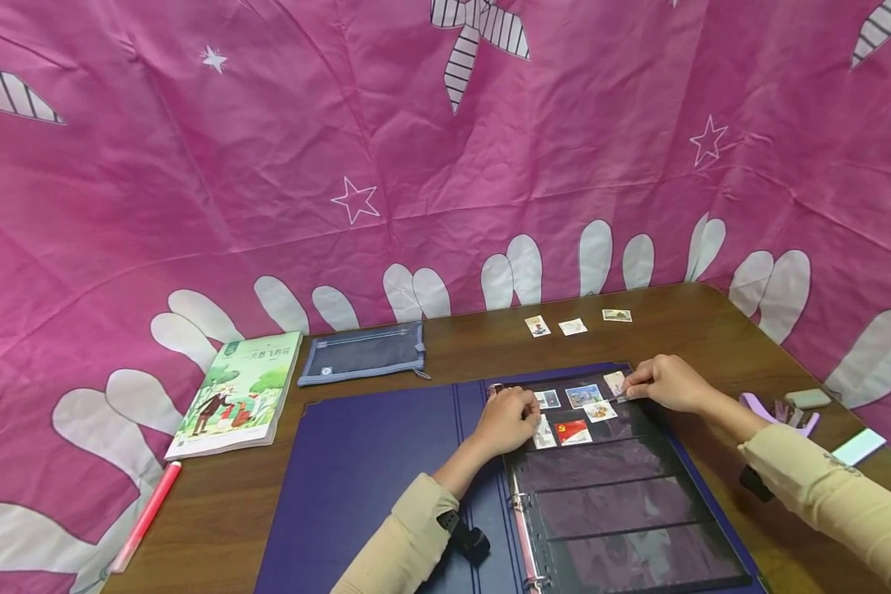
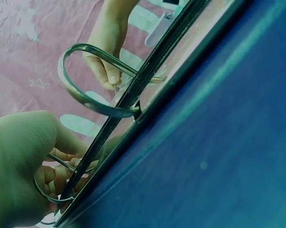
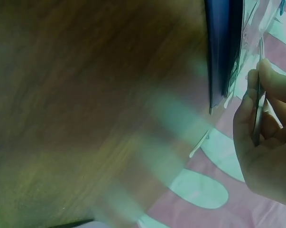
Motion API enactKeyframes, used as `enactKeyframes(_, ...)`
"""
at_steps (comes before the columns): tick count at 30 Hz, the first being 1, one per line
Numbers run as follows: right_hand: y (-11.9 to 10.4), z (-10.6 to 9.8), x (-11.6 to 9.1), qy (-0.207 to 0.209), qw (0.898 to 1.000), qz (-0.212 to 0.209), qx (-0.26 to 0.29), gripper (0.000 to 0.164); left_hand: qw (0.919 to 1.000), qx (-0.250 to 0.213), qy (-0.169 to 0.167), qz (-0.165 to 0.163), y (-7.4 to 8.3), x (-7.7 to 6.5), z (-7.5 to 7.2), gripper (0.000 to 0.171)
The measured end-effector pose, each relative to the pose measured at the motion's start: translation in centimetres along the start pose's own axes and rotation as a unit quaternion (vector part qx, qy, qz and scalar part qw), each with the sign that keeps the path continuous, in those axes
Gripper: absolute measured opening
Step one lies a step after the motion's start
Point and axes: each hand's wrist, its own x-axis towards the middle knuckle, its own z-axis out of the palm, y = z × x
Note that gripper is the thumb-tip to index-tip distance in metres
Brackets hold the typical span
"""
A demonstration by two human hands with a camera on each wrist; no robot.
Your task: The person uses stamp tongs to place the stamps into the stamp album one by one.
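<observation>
My right hand (image 1: 668, 384) pinches metal tweezers (image 3: 259, 114), whose tips reach a small pictorial stamp (image 1: 600, 411) over the upper part of a black stamp page (image 1: 601, 466). My left hand (image 1: 506, 419) rests at the page's upper left, beside the binder rings (image 2: 88, 80); its fingers bend near the page edge, and their grip is partly hidden. Several stamps sit in the top rows, among them a red stamp (image 1: 573, 432) and a blue one (image 1: 582, 396). The page belongs to an open blue binder (image 1: 371, 478).
Three loose stamps, one of them a green-toned stamp (image 1: 616, 315), lie beyond the binder. Left of it are a zip pouch (image 1: 364, 353), a book (image 1: 241, 396) and a red pen (image 1: 147, 516). An eraser (image 1: 808, 399) and a purple item (image 1: 780, 414) lie at the right.
</observation>
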Motion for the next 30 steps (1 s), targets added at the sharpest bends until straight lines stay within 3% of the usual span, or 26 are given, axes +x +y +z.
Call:
enactKeyframes(17,0.4,-0.6,-0.9,-0.009,0.999,-0.033,0.013,0.004,0.9997,-0.011,0.016,0.012,-0.5,0.2,0.5,0.007)
enactKeyframes(22,1.0,-1.0,0.1,-0.074,0.992,-0.077,0.061,0.003,0.9997,-0.017,0.017,0.007,-0.6,0.2,0.5,0.006)
enactKeyframes(27,1.0,-1.7,1.3,-0.157,0.971,-0.129,0.124,0.004,0.9996,-0.024,0.015,0.004,-0.6,0.2,0.5,0.006)
enactKeyframes(30,0.9,-2.1,1.6,-0.192,0.961,-0.134,0.146,0.006,0.9995,-0.028,0.013,0.0,-0.6,0.1,0.4,0.006)
